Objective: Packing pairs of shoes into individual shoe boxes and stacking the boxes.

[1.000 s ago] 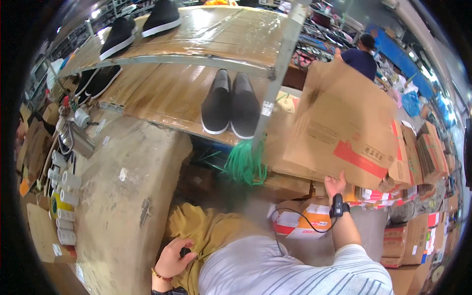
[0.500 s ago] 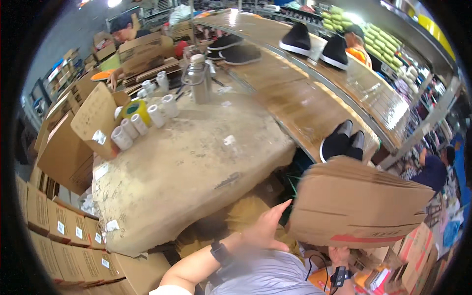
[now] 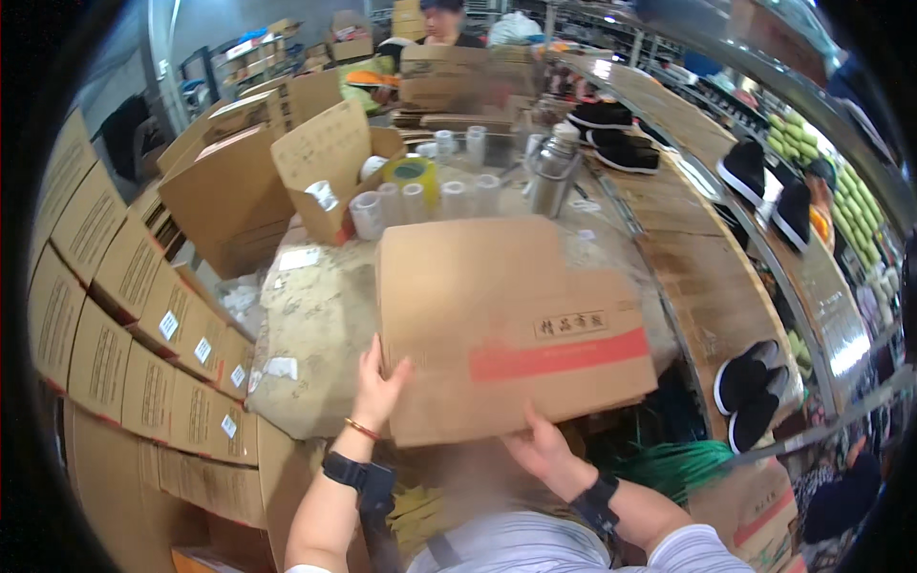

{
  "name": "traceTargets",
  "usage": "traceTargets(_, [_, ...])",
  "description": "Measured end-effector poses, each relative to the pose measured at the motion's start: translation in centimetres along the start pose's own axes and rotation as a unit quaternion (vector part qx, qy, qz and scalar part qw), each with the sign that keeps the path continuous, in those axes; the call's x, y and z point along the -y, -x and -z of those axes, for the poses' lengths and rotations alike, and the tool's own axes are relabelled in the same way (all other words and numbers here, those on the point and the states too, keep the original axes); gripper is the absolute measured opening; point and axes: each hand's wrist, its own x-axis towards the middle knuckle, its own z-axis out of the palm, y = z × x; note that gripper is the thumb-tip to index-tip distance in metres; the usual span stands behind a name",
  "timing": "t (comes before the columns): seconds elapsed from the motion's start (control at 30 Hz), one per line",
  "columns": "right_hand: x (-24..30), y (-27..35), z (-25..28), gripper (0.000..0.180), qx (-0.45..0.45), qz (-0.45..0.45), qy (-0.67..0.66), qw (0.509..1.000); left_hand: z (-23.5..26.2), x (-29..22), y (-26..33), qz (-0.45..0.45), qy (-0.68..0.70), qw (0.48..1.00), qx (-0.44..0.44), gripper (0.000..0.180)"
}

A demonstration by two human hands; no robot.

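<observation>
A brown flattened cardboard box (image 3: 458,296) with a red stripe and dark print is tilted in front of me, over the near part of the covered table (image 3: 320,334). I cannot tell how many flat layers it has. My left hand (image 3: 377,387) grips its left edge, thumb on the front face. At the lower edge, my right hand (image 3: 546,447) holds it from below, its fingers partly hidden behind the cardboard. Beyond the box stand tape rolls, white (image 3: 366,215) and yellow (image 3: 413,175), and a metal flask (image 3: 554,172).
Stacked closed cartons (image 3: 143,315) line the left side. An open carton (image 3: 229,201) stands by the table's left edge. To the right runs a wooden shelf (image 3: 707,277) with black shoes (image 3: 750,392). Green strapping (image 3: 673,468) hangs below it. Another person (image 3: 442,24) is at the far end.
The cardboard has come from the right to the middle, over the table. My left hand, open and apart before, now grips its edge. The view has turned left.
</observation>
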Motion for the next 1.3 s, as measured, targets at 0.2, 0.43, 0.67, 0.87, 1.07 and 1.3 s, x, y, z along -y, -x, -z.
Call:
traceTargets(0.2, [-1.9, -8.4, -1.9, 0.047, -0.118, -0.081, -0.046, 0.989, 2.5, 2.5, 1.3, 0.034, -0.124, 0.991, -0.034, 0.07])
traceTargets(0.43, [4.5, -2.2, 1.8, 0.021, 0.035, 0.048, 0.433, 0.9, -0.3, 4.5, 1.6, 0.011, -0.109, 0.983, -0.147, 0.067])
traceTargets(0.67, [10.6, -5.9, 9.1, 0.039, -0.235, 0.453, 0.527, 0.68, -1.1, 5.1, -0.5, -0.054, -0.158, 0.966, -0.195, 0.047])
traceTargets(0.87, [10.1, -8.7, 7.2, 0.052, -0.186, 0.371, 0.498, 0.761, 0.6, 4.5, 0.5, 0.04, 0.02, 0.957, -0.285, 0.046])
traceTargets(1.07, [11.0, -8.4, 7.6, 0.047, -0.135, 0.41, 0.604, 0.67, 0.3, 4.3, 0.9, 0.066, 0.116, 0.916, -0.378, 0.048])
traceTargets(1.3, [13.0, -5.2, 4.5, 0.058, -0.057, 0.36, 0.79, 0.493, 2.2, 2.1, 2.1, -0.014, -0.127, 0.971, -0.204, 0.037])
